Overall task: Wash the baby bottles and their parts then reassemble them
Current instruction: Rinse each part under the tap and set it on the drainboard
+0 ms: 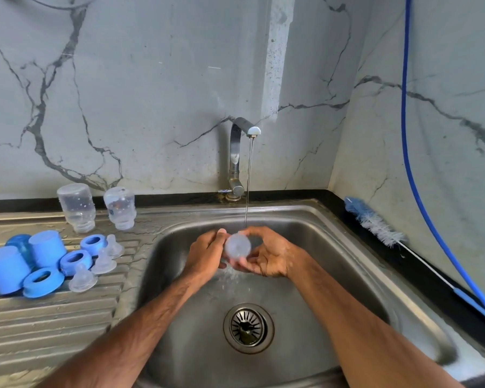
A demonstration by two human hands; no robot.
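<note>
Both the left hand (207, 254) and right hand (269, 256) grip what seems a clear bottle (238, 245) under running water (248, 177).

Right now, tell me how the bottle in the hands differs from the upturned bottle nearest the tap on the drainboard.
Place: the held bottle is over the sink, under the running water; the drainboard bottle sits on the drainboard.
Pose: the held bottle is tipped end-on; the drainboard bottle stands neck down.
Contact: left hand and right hand grip the held bottle; nothing touches the drainboard bottle.
Both are clear plastic.
</note>
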